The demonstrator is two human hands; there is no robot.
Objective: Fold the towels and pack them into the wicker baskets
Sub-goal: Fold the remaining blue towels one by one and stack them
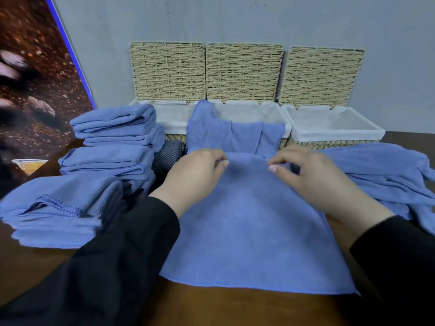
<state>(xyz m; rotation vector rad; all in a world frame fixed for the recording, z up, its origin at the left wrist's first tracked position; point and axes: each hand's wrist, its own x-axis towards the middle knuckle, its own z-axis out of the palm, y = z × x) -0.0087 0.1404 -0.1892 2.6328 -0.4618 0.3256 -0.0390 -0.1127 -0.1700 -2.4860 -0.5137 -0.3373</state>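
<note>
1. Two hands on one blue towel (254, 222) spread flat on the wooden table (235, 307), near the front edge. Its far end runs up and drapes over the front rim of the middle basket (249, 111).
2. Left hand (195, 172) and right hand (313, 175) sit close together at the towel's far part, fingers curled, each pinching the cloth. The exact grip under the fingertips is hard to make out.
3. Three wicker baskets along the back edge against the wall, lids up, white liners showing. Left basket (174, 116) and right basket (329, 123) look empty from here; their floors are not fully visible.
4. Folded towels (113, 142) stacked at the table's left side, a lower stack (61, 208) nearer the left front. Unfolded towels (386, 175) heaped at the right edge.
5. Step in hand, as I read it: start of the fold on this towel.
6. To do it well: pull the draped end off the basket rim first, so the whole towel lies flat.
7. Move the pinches out to the two far corners, since a grip near the middle will bunch the cloth.
8. Bring far edge to near edge, line up the hems, smooth from the centre outward.
9. Match the footprint of the folded stacks so it fits the basket liner.
</note>
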